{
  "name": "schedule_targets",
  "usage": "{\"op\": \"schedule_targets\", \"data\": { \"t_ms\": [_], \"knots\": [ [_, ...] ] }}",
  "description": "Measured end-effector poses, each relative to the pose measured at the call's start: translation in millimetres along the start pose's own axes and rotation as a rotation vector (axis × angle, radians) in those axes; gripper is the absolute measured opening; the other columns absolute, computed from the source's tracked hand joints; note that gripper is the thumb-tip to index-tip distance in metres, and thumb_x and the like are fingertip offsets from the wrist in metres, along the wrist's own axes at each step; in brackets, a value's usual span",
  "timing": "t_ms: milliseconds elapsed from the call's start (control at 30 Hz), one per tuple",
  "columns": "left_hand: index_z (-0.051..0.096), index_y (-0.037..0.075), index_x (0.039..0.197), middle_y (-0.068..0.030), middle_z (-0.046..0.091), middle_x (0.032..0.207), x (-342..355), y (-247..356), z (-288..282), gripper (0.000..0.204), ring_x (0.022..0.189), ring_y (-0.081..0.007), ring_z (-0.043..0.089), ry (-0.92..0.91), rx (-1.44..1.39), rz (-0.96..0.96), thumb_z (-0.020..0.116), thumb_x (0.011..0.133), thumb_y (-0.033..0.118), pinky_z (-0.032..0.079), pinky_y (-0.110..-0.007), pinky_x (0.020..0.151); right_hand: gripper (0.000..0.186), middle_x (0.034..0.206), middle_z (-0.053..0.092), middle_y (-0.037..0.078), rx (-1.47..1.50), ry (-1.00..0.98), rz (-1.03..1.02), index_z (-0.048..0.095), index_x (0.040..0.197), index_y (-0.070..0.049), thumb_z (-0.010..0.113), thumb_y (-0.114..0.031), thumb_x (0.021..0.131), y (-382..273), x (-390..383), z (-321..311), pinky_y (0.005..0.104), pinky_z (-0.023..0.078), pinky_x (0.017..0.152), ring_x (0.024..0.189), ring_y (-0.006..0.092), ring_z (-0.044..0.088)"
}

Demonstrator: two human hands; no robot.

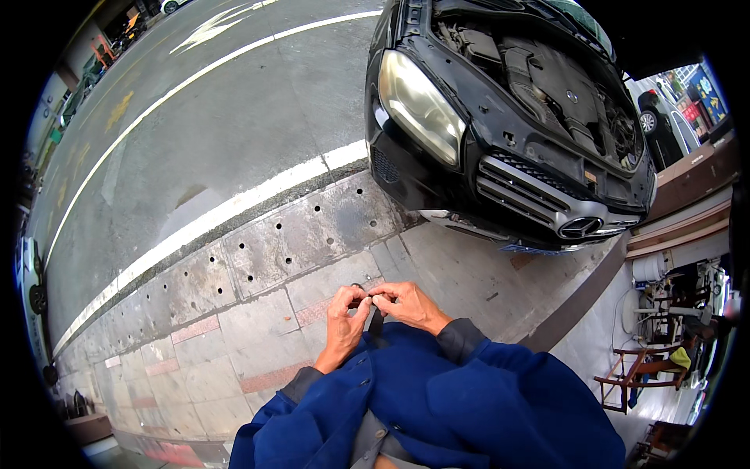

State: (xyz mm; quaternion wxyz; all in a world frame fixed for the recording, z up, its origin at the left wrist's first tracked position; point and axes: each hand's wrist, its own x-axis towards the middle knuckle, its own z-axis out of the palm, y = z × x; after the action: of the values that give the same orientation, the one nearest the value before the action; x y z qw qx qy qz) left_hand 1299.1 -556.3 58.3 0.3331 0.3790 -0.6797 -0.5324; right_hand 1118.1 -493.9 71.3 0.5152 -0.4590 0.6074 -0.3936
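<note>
left hand (344,311): grip pinching dark strip (377,321) | right hand (414,306): grip pinching same strip

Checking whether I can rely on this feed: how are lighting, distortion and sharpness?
Head view: soft daylight, with no hard shadows across the left hand or right hand; the dark strip at their fingertips shows little detail. Head view, further out: pale sheen on the headlight, the white line beside the pavement bowing, corners black.

Black car (508,148), engine (558,78) exposed; grey road (258,117), white lines (258,197); perforated slabs (301,225) alongside; wooden chair (658,366) at right.
</note>
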Motion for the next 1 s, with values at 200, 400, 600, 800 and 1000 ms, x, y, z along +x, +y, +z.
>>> {"op": "schedule_targets", "data": {
  "t_ms": [200, 400, 600, 800, 1000],
  "knots": [
    [0.069, 0.0, 0.094, -0.008, 0.066, 0.09, 62, -34, -69, 0.008, 0.08, -0.0177, 0.065, 0.074, 0.243, 0.098, 0.075, 0.089, 0.0, 0.053, -0.032, 0.073, 0.027, 0.079, 0.07, 0.004, 0.021, -0.113, -0.084, 0.072, 0.116, 0.002, 0.066, -0.017, 0.098, 5, 108, 29, 0.0282, 0.052, 0.069, 0.072, 0.0104, 0.066],
    [0.068, 0.0, 0.097, -0.008, 0.065, 0.09, 120, -50, -111, 0.009, 0.08, -0.0172, 0.066, 0.2, 0.28, 0.104, 0.075, 0.091, 0.001, 0.054, -0.031, 0.074, 0.02, 0.066, 0.061, 0.006, -0.061, -0.06, -0.216, 0.073, 0.101, 0.001, 0.07, -0.015, 0.09, -32, 192, 37, 0.032, 0.047, 0.06, 0.061, 0.011, 0.054],
    [0.065, -0.001, 0.118, -0.0077, 0.069, 0.098, 188, -56, -110, 0.025, 0.085, -0.0154, 0.069, 0.065, 0.149, -0.043, 0.074, 0.095, 0.004, 0.056, -0.03, 0.077, 0.018, 0.059, 0.056, 0.008, -0.096, 0.155, -0.247, 0.073, 0.097, 0.001, 0.07, -0.015, 0.089, -42, 224, 15, 0.0336, 0.044, 0.055, 0.054, 0.0123, 0.052],
    [0.075, 0.001, 0.106, -0.0087, 0.072, 0.093, 271, -76, -108, 0.016, 0.084, -0.0175, 0.07, -0.373, 0.231, 0.169, 0.078, 0.09, 0.005, 0.055, -0.031, 0.076, 0.021, 0.063, 0.059, 0.012, 0.01, 0.334, -0.041, 0.073, 0.098, 0.0, 0.07, -0.018, 0.089, -28, 237, -6, 0.0358, 0.045, 0.056, 0.055, 0.0154, 0.052],
    [0.073, 0.002, 0.092, -0.0117, 0.071, 0.086, 369, -97, -96, 0.009, 0.076, -0.0251, 0.068, -0.638, 0.275, 0.316, 0.079, 0.088, 0.007, 0.052, -0.036, 0.067, 0.024, 0.063, 0.06, 0.01, -0.037, 0.601, 0.014, 0.074, 0.102, 0.0, 0.07, -0.02, 0.09, -7, 283, -10, 0.0354, 0.045, 0.057, 0.056, 0.0147, 0.054]
  ]
}}
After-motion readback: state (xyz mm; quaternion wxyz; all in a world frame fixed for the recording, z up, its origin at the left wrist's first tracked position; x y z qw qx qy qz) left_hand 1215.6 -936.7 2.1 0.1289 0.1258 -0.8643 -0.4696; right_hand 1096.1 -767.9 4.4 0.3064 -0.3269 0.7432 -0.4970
